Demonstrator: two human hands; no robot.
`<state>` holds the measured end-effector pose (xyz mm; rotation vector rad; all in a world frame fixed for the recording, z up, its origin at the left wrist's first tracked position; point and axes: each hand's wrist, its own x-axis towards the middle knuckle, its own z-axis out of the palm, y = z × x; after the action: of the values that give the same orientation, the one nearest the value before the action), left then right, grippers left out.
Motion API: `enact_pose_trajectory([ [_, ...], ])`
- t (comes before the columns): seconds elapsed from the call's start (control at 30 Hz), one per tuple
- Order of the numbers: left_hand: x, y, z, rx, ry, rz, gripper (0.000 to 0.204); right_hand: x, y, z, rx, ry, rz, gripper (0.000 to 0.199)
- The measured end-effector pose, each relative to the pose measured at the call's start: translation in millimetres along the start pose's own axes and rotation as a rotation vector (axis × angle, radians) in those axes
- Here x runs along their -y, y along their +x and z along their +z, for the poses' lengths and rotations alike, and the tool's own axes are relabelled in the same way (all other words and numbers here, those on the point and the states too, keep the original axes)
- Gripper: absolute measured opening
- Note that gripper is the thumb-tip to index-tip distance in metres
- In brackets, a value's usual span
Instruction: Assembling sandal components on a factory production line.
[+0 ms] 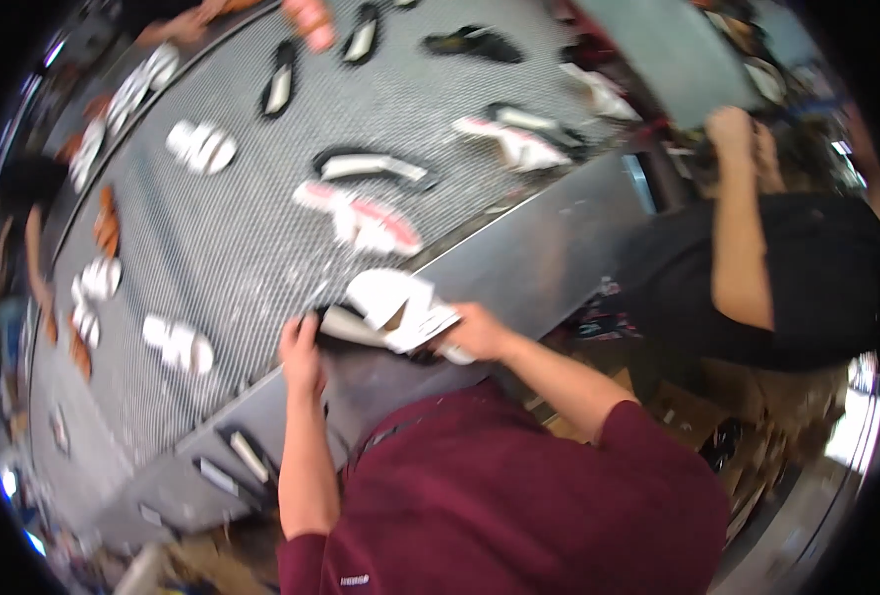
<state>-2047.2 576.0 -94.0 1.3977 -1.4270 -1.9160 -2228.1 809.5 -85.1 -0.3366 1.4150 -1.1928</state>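
At the near edge of a grey mesh belt, my left hand [302, 349] is closed on one end of a black flat shoe [349, 327] with a pale insole. My right hand [479, 333] grips a white sandal [396, 302] with wide straps, which lies across the shoe and covers part of it. Some of the right fingers are hidden behind the sandal. Just beyond, on the belt, a white sandal with a pink insole [366, 220] lies beside another black flat shoe [376, 166].
More shoes lie spread over the mesh belt [251, 213], among them a white sandal [179, 344] and a brown one [106, 222]. A metal ledge [534, 253] borders the belt. To the right stands a person in black [767, 268]; cardboard boxes [678, 412] sit below.
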Motion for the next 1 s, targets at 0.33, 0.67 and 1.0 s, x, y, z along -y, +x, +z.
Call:
enact_pose_trajectory([
  [0.33, -12, -9, 30, 0.476, -0.730, -0.115, 0.051, 22, 8, 30, 0.097, 0.062, 0.065, 0.015],
  [0.67, -24, -13, 47, 0.348, -0.498, -0.202, 0.048, 13, 17, 27, 0.106, 0.008, 0.117, 0.014],
  [1.0, -22, -14, 59, 0.328, -0.486, -0.199, 0.041, 17, 16, 17, 0.130, 0.069, 0.121, 0.012],
])
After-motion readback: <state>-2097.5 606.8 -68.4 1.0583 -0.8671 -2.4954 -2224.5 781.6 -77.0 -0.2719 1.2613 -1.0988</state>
